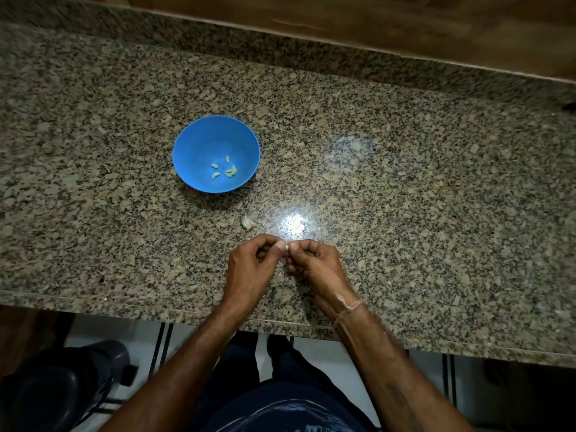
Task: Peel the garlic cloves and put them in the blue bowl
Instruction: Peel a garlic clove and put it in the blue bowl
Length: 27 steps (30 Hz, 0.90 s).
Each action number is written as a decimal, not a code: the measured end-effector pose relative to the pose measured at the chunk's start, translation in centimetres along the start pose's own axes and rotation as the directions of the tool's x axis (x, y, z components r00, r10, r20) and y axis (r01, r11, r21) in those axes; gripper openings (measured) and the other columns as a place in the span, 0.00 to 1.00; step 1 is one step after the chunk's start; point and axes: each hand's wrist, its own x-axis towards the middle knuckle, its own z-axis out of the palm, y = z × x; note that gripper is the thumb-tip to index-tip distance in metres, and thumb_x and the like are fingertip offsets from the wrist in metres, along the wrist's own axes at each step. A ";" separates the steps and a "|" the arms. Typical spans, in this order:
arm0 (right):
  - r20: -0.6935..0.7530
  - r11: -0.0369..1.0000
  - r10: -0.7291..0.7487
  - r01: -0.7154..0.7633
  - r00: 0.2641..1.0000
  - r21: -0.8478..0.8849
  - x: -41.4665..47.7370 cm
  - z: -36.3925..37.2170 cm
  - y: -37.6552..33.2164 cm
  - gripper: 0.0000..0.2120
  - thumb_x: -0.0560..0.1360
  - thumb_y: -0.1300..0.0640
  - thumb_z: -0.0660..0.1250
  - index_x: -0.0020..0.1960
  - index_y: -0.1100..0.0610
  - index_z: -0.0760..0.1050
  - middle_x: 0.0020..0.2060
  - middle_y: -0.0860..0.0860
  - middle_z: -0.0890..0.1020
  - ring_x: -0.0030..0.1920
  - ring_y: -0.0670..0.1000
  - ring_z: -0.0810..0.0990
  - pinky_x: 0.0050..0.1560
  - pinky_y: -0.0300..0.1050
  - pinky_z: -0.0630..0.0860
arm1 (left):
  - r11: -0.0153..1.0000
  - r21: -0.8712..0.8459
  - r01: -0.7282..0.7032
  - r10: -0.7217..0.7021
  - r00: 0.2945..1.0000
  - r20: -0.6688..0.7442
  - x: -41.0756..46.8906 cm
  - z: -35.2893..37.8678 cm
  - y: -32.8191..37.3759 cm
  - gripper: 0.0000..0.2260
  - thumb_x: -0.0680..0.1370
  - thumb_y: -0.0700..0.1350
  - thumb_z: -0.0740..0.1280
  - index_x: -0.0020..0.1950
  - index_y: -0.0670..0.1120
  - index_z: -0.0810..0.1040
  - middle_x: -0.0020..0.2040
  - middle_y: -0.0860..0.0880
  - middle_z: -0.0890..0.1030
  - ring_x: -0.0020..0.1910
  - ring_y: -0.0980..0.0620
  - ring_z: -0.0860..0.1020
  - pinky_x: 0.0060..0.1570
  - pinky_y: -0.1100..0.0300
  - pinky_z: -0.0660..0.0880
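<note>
Mostly hidden garlic clove [285, 245], fingers [276, 244] pinching

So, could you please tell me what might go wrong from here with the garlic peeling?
1. The small pale garlic clove is held only in the pinch grip of the left hand and right hand; it could slip and, so near the speckled granite counter's front edge, fall to the floor.
2. The whitish garlic piece lying between the hands and the round blue plastic bowl could be knocked aside when reaching over.
</note>
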 end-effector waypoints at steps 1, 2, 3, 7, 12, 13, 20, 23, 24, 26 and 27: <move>-0.010 1.000 0.000 0.000 1.000 -0.008 0.0 0.0 0.1 0.09 0.79 0.61 0.73 0.53 0.67 0.82 0.43 0.57 0.85 0.41 0.51 0.81 0.45 0.45 0.80 | 1.000 -0.025 0.001 0.000 1.000 0.010 -0.1 0.0 0.1 0.03 0.80 0.49 0.72 0.51 0.51 0.84 0.43 0.57 0.84 0.43 0.63 0.81 0.40 0.71 0.75; -0.017 1.000 -0.001 0.000 1.000 -0.021 0.0 0.1 0.1 0.10 0.79 0.59 0.73 0.53 0.67 0.81 0.42 0.57 0.85 0.41 0.52 0.81 0.42 0.45 0.79 | 0.999 -0.046 0.011 -0.010 1.000 0.012 -0.2 0.0 0.2 0.02 0.80 0.48 0.73 0.49 0.51 0.84 0.42 0.56 0.84 0.43 0.63 0.81 0.41 0.69 0.77; -0.022 0.999 -0.004 0.003 1.000 -0.037 -0.1 0.2 0.3 0.11 0.79 0.58 0.73 0.52 0.66 0.81 0.40 0.57 0.84 0.40 0.53 0.79 0.40 0.46 0.77 | 0.998 -0.056 0.023 -0.023 1.000 0.006 -0.2 0.0 0.2 0.02 0.79 0.48 0.74 0.48 0.51 0.84 0.41 0.56 0.84 0.42 0.63 0.81 0.42 0.66 0.79; -0.057 0.918 -0.238 0.205 0.970 -0.338 -0.4 0.9 0.4 0.09 0.80 0.56 0.71 0.47 0.62 0.80 0.39 0.55 0.83 0.40 0.50 0.80 0.41 0.42 0.78 | 0.999 -0.015 0.042 -0.042 0.999 -0.006 -0.2 0.5 0.1 0.05 0.80 0.49 0.72 0.45 0.51 0.82 0.40 0.54 0.83 0.42 0.58 0.81 0.43 0.58 0.79; 0.180 0.430 -0.557 0.467 0.811 -0.773 -0.2 1.0 0.3 0.11 0.84 0.57 0.64 0.43 0.56 0.71 0.36 0.44 0.71 0.37 0.41 0.68 0.38 0.33 0.63 | 0.997 0.072 0.004 -0.007 0.999 0.041 -0.5 0.9 0.1 0.11 0.85 0.46 0.64 0.43 0.47 0.77 0.38 0.51 0.78 0.36 0.58 0.74 0.35 0.62 0.69; 0.210 0.393 -0.548 0.471 0.809 -0.790 -0.2 1.0 0.3 0.12 0.85 0.56 0.62 0.42 0.55 0.69 0.36 0.44 0.70 0.37 0.41 0.66 0.38 0.33 0.62 | 0.994 0.103 -0.032 0.028 0.999 0.043 -0.5 0.9 0.2 0.12 0.86 0.45 0.62 0.43 0.46 0.74 0.37 0.51 0.76 0.35 0.59 0.71 0.34 0.64 0.67; 0.164 0.696 -0.285 0.322 0.944 -0.641 -0.8 1.3 -0.7 0.16 0.86 0.55 0.60 0.39 0.51 0.69 0.33 0.46 0.72 0.31 0.39 0.66 0.31 0.29 0.67 | 0.983 0.181 -0.033 0.014 0.994 0.107 -0.5 1.0 0.1 0.12 0.88 0.46 0.56 0.46 0.46 0.71 0.40 0.50 0.73 0.37 0.56 0.69 0.35 0.66 0.64; 0.163 0.654 -0.350 0.365 0.923 -0.662 -1.3 1.2 -0.6 0.16 0.86 0.55 0.60 0.39 0.51 0.70 0.33 0.46 0.73 0.29 0.39 0.67 0.32 0.33 0.68 | 0.999 0.053 0.013 -0.022 0.986 0.168 -0.5 0.7 0.3 0.15 0.88 0.49 0.55 0.44 0.47 0.72 0.40 0.49 0.74 0.37 0.57 0.70 0.36 0.63 0.67; 0.134 0.736 -0.286 0.307 0.949 -0.604 -1.3 1.1 -0.6 0.16 0.86 0.55 0.60 0.39 0.52 0.71 0.33 0.46 0.73 0.29 0.39 0.67 0.31 0.33 0.67 | 0.995 0.086 -0.053 0.039 0.987 0.159 -0.4 0.6 0.4 0.14 0.88 0.49 0.56 0.43 0.48 0.71 0.38 0.50 0.73 0.36 0.59 0.68 0.35 0.64 0.66; 0.097 0.923 -0.028 0.063 0.995 -0.380 -1.3 1.0 -1.0 0.16 0.85 0.56 0.60 0.39 0.54 0.72 0.32 0.46 0.73 0.31 0.44 0.68 0.32 0.36 0.68 | 0.968 0.178 -0.176 0.153 0.979 0.133 -0.4 0.6 0.5 0.14 0.87 0.47 0.56 0.42 0.50 0.68 0.37 0.54 0.70 0.34 0.59 0.67 0.34 0.68 0.64; 0.112 0.952 0.051 -0.014 0.992 -0.305 -1.5 1.0 -1.2 0.15 0.85 0.56 0.60 0.39 0.55 0.72 0.31 0.46 0.73 0.31 0.45 0.68 0.32 0.37 0.68 | 0.964 0.190 -0.184 0.163 0.979 0.122 -0.3 0.6 0.6 0.13 0.87 0.47 0.57 0.42 0.49 0.69 0.37 0.55 0.70 0.34 0.59 0.68 0.34 0.69 0.65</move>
